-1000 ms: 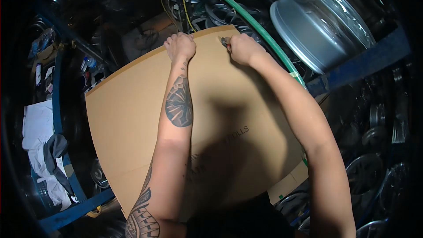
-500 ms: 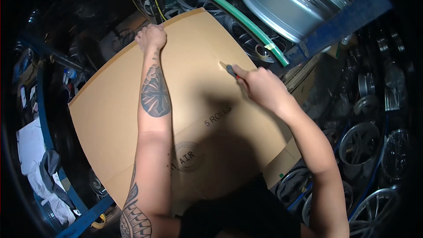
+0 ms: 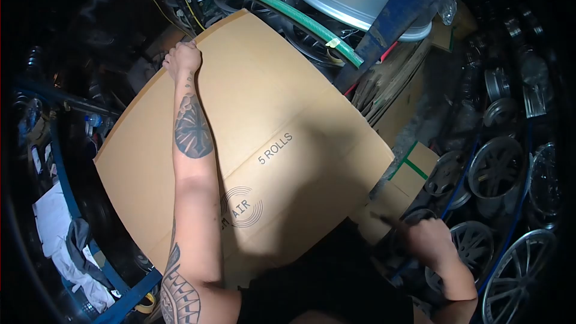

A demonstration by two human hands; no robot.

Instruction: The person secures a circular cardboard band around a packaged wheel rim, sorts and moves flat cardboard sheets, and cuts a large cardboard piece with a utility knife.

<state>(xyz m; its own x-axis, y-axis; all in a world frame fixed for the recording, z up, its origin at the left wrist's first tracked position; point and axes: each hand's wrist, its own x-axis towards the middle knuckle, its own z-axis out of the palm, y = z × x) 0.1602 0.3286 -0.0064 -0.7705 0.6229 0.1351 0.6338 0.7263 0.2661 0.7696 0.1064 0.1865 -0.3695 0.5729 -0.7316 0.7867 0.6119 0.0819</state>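
A large brown cardboard sheet, printed "5 ROLLS" and "AIR", spreads tilted in front of me. My left hand is closed over its upper left edge, and the fingertips go out of sight behind it. At the lower right, off the sheet, my right hand is closed round a utility knife. The knife is dark and smeared by motion, pointing left towards the sheet's lower right edge. My shadow covers the lower right of the cardboard.
A green hose runs behind the sheet, beside a big silver wheel rim and a blue beam. More wheels line the right side. Flattened cardboard leans there too. White cloth hangs at left.
My right hand has swung down and right with the knife, away from the cardboard's upper part to beyond its lower right edge. My left hand keeps its hold; the view has shifted slightly.
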